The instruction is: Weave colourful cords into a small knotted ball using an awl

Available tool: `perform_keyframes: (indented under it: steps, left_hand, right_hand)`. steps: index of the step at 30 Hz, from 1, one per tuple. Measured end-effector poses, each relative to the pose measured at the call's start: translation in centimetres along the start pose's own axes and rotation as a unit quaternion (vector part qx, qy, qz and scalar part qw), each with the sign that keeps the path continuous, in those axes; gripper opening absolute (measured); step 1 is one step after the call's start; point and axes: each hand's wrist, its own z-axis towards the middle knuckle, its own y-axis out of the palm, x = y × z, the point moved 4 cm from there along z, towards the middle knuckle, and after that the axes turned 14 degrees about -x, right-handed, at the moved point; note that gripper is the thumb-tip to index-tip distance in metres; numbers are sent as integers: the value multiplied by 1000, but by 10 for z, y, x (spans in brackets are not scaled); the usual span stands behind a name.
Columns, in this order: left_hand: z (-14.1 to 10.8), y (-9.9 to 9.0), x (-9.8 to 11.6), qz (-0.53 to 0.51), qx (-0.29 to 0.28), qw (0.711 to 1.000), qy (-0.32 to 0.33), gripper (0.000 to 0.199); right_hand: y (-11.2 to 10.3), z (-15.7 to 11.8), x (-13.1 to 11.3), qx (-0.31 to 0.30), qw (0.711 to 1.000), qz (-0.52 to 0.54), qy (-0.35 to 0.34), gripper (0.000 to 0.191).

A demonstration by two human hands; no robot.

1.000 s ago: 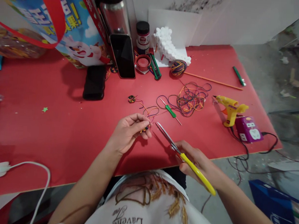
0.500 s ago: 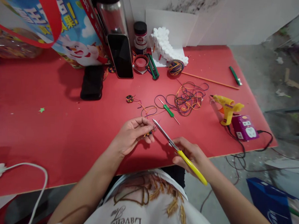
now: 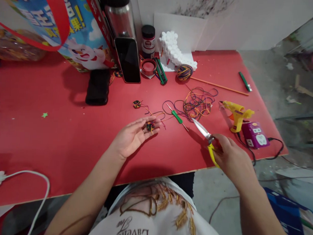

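Note:
A small multicoloured crocheted yarn piece (image 3: 150,126) rests on the fingers of my left hand (image 3: 134,135), which is turned palm up with the thumb beside the piece. Loose thread ends trail from it. My right hand (image 3: 230,157) is closed around yellow-handled scissors (image 3: 202,129), whose blades look shut and point up and to the left above the table. Just beyond the blades lie a green-handled crochet hook (image 3: 177,117) and a loose tangle of yarn (image 3: 198,103). Another small round yarn piece (image 3: 136,104) lies above my left hand.
A yellow glue gun (image 3: 236,113) and a purple box (image 3: 256,134) with cables stand at the right. Behind are a yarn ball (image 3: 184,73), an orange stick (image 3: 221,86), a green cutter (image 3: 161,72), a propped phone (image 3: 127,60) and a black case (image 3: 98,87).
My right hand has carried the scissors right, away from my left hand, and turned over. My left hand has opened its pinch, so the yarn piece now lies on its fingers.

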Motion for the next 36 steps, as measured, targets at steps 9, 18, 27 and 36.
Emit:
perform_keyframes:
  steps: [9,18,27,36]
  left_hand:
    - [-3,-13,15,53,23,997,43,23]
    - [-2,-1,-2,144,35,985,87,31]
    - [-10,-5,-7,155,25,985,71,36]
    - [-8,-4,11,221,-30,974,44,38]
  right_hand:
    - [-12,21,2,-27,993,-34,-109,39]
    - [-4,73,-150,32,917,291,-271,71]
    - [12,89,-173,75,854,375,-352,13]
    - [13,101,-166,13,810,529,-254,9]
